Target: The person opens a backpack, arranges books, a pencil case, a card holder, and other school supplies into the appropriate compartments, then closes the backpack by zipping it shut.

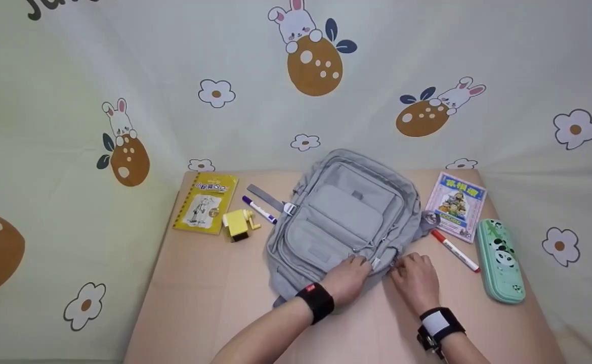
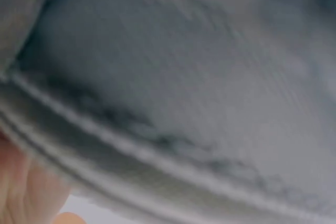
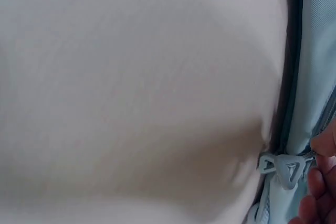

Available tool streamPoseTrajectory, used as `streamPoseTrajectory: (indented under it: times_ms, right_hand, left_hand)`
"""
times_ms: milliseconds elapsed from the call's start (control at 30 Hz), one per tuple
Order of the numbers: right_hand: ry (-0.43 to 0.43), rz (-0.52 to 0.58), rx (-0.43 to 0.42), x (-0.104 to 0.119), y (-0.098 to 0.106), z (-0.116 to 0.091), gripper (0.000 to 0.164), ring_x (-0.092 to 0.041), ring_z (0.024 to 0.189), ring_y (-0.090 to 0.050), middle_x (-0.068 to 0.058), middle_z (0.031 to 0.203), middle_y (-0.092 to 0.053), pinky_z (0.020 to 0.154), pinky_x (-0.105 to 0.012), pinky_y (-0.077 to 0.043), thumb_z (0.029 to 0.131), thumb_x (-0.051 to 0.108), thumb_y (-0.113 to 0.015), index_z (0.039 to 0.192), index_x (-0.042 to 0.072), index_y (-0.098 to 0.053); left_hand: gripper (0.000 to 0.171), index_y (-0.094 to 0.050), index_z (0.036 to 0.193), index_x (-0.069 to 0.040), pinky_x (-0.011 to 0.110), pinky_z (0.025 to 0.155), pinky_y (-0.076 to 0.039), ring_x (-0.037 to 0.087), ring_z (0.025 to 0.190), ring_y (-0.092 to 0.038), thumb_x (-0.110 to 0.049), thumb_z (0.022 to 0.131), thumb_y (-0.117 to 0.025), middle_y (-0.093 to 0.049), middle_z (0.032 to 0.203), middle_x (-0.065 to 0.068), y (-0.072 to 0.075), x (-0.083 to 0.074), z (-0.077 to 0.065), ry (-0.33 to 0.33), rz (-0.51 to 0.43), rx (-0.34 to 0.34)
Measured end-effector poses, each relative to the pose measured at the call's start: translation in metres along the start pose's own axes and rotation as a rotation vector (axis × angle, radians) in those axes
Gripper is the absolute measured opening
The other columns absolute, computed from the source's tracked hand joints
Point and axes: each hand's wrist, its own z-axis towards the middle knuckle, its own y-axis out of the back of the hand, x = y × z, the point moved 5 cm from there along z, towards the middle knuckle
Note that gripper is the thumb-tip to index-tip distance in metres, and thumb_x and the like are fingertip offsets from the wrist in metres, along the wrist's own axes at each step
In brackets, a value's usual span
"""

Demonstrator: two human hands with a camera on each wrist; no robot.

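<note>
Backpack [image 1: 346, 212]: gray, mid-frame in head view, lying on table [image 1: 195, 303]; long axis slants lower left to upper right.
Right hand [image 1: 417, 283]: at backpack's lower-right edge; thumb and fingers together, pinching at a zipper pull [image 3: 290, 170].
Left hand [image 1: 346, 278]: on backpack's lower edge, just left of right hand; fingers bent, looks to be gripping the fabric.
Backpack vs hands: bulk lies up and left of right hand, up from left hand; right hand is nearer the zipper pull, touching it.
Right wrist view adds: triangular loop shape, lower right; too small to make out in head view.
Left wrist view adds: blurred fabric and rim close up, part of hand lower left; fingertips hidden.
Left of backpack: yellow notebook [image 1: 206, 205], yellow sharpener [image 1: 236, 224], purple marker [image 1: 259, 210].
Right of backpack: comic book [image 1: 456, 206], red marker [image 1: 455, 250], green pencil case [image 1: 501, 260].
</note>
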Motion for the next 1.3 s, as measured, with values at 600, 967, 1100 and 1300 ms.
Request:
streamPoseTrajectory:
  times_ms: [600, 967, 1100, 1300]
  right_hand:
    - [-0.03, 0.12, 0.105, 0.031, -0.004, -0.015, 0.012, -0.016, 0.064, -0.055, 0.004, 0.069, -0.058, 0.062, -0.036, -0.042, 0.068, 0.012, -0.072, 0.075, 0.015, -0.063]
    - [0.069, 0.183, 0.087, 0.056, -0.005, -0.019, 0.016, -0.009, 0.063, -0.054, 0.011, 0.068, -0.056, 0.061, -0.032, -0.042, 0.068, 0.011, -0.072, 0.073, 0.02, -0.06]
    - [0.068, 0.184, 0.106, 0.058, -0.006, -0.02, 0.014, -0.009, 0.063, -0.055, 0.011, 0.07, -0.057, 0.06, -0.032, -0.043, 0.071, 0.013, -0.072, 0.076, 0.02, -0.061]
    - [0.01, 0.216, 0.118, 0.054, -0.006, -0.022, 0.013, -0.009, 0.065, -0.058, 0.01, 0.072, -0.062, 0.061, -0.032, -0.046, 0.076, 0.013, -0.072, 0.082, 0.019, -0.063]
  left_hand:
    - [0.017, -0.053, 0.106, -0.012, 0.027, 0.084, -0.045, 0.014, 0.097, -0.054, -0.022, 0.093, -0.053, -0.054, 0.106, 0.0, 0.001, 0.018, 0.007, 0.061, -0.134, 0.053]
    - [0.012, -0.05, 0.091, -0.014, 0.025, 0.078, -0.045, 0.011, 0.089, -0.053, -0.025, 0.09, -0.056, -0.05, 0.097, -0.003, 0.003, 0.019, 0.006, 0.031, -0.155, 0.047]
    - [0.013, -0.048, 0.088, -0.015, 0.024, 0.075, -0.044, 0.01, 0.085, -0.051, -0.025, 0.09, -0.057, -0.048, 0.094, -0.004, 0.005, 0.019, 0.004, 0.022, -0.173, 0.044]
    - [0.023, -0.046, 0.082, -0.017, 0.023, 0.066, -0.042, 0.009, 0.075, -0.046, -0.033, 0.084, -0.062, -0.046, 0.085, -0.006, 0.011, 0.022, -0.01, -0.003, -0.146, 0.02]
